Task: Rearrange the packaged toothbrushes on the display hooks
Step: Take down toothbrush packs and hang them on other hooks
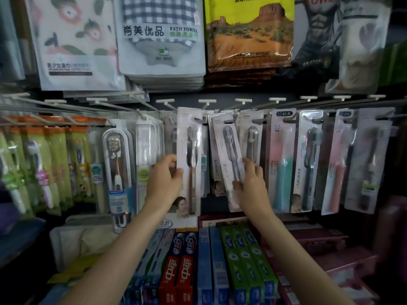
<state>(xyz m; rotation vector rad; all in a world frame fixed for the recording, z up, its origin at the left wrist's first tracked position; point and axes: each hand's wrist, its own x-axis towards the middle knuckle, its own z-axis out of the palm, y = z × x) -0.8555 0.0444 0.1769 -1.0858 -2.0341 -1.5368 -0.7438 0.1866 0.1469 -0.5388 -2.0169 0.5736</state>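
Toothpaste boxes lie nearest; our left hand and right hand each pinch 1 light, flexible toothbrush pack mid-edge.

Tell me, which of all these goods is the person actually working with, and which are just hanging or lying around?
In the job:
- left hand gripping a toothbrush pack with a dark brush
- right hand gripping a tilted pack with a grey brush
- display hooks

Just around:
- bath towel packs hanging above
- toothpaste boxes on the shelf below
- children's toothbrushes in green packs, far left
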